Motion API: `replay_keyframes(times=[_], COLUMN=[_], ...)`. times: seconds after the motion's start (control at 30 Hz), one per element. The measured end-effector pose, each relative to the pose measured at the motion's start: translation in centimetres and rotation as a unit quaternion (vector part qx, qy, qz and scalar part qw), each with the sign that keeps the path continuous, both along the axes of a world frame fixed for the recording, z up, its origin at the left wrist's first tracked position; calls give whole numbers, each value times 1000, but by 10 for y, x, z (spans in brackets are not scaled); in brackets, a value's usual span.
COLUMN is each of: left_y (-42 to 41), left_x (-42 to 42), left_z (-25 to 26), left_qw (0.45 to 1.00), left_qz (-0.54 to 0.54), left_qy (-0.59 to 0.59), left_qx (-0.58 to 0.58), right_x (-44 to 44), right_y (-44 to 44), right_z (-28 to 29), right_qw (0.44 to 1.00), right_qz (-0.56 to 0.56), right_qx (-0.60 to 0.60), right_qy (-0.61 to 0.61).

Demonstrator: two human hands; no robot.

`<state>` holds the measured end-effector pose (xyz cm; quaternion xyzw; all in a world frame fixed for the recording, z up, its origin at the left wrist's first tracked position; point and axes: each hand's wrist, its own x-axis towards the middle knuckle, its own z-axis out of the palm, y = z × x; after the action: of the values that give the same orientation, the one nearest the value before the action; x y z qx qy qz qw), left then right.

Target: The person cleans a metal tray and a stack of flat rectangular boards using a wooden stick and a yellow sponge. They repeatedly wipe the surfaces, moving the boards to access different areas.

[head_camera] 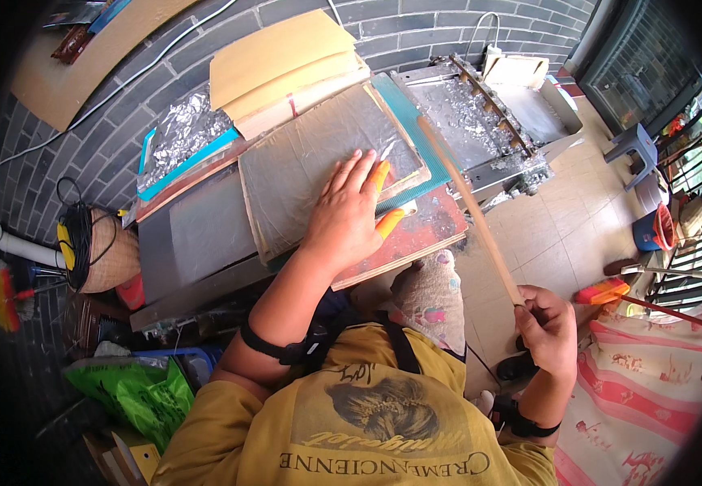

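My left hand lies palm down, fingers spread, on a grey, creased thin sheet that tops a flat stack with pale edges. Orange finger cots cover its thumb and index finger. Under the stack is a teal ribbed mat, itself on a red-brown wooden board with worn paint. Out to the right, my right hand pinches the near end of a long, thin wooden strip. The strip slants up and away, its far end beside the mat's right edge. Whether that end touches anything, I cannot tell.
A stack of yellow-brown paper stands behind the sheet. Silvery foil scraps fill a blue-edged tray at the left. Foil bits litter a metal frame at the right. A grey stool and an orange-headed broom are farther right.
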<state>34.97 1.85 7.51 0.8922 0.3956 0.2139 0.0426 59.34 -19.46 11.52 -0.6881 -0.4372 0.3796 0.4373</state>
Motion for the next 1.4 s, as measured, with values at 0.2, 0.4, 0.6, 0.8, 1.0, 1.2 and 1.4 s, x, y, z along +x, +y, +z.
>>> replay_keyframes(times=[0.2,0.4,0.6,0.8,1.0,1.2,1.4], left_y=[1,2,11,32,42,35,29], left_x=[2,3,17,17,-7,-13,-3], left_z=[0,0,26,31,31,37,35], left_qw=[1000,998,988,977,943,938,954], left_qz=[10,26,140,187,180,170,151], left_qy=[2,-44,-42,-100,-280,-301,-257], left_qx=[3,31,43,13,-29,9,24], right_x=[11,14,14,12,10,-7,-29], right_y=[-6,-9,-9,-13,-10,10,42], right_z=[-5,-3,2,7,8,0,-3], right_qw=[1000,1000,999,998,994,993,984], right_qz=[-4,16,27,34,31,91,129], right_qx=[-9,-17,-29,-36,-39,-11,-17], right_qy=[25,20,9,39,99,73,126])
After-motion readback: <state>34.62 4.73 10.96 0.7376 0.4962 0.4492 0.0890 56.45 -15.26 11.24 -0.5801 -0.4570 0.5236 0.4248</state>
